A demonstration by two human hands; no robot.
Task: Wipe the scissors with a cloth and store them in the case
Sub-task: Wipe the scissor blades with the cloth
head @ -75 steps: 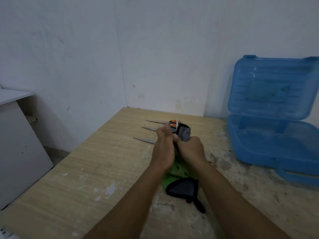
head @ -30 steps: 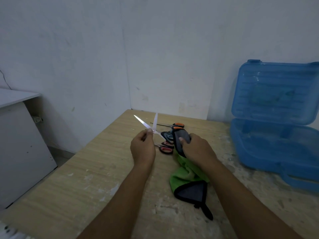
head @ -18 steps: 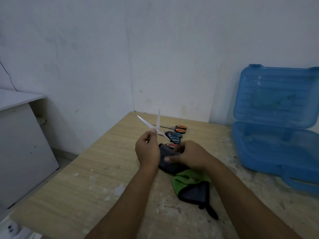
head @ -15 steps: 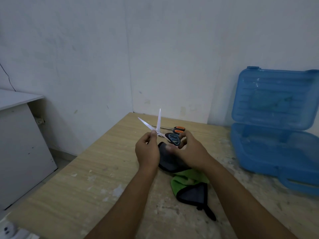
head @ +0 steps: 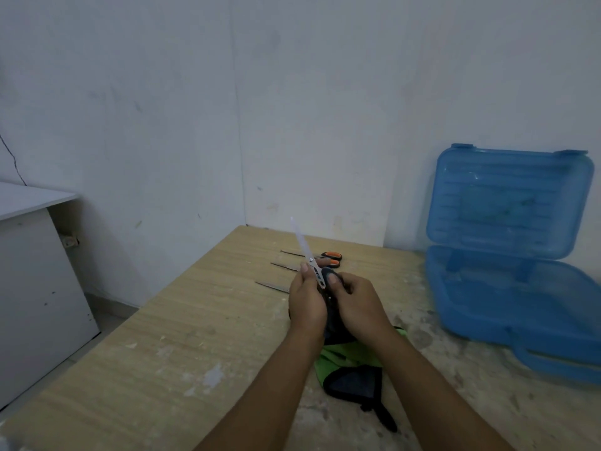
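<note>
Scissors (head: 302, 242) (pointing up): left hand (head: 307, 304) pinches them, right hand (head: 357, 307) apparently grips.

On the table (head: 195, 336), the case (head: 507, 297) lies right of the cloth (head: 344, 354), with scissors (head: 331, 256) behind it.

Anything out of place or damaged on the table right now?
Nothing stands out: left hand and right hand hold the scissors blades up over the cloth, spare scissors lie in a row, case open, tabletop merely stained.
</note>
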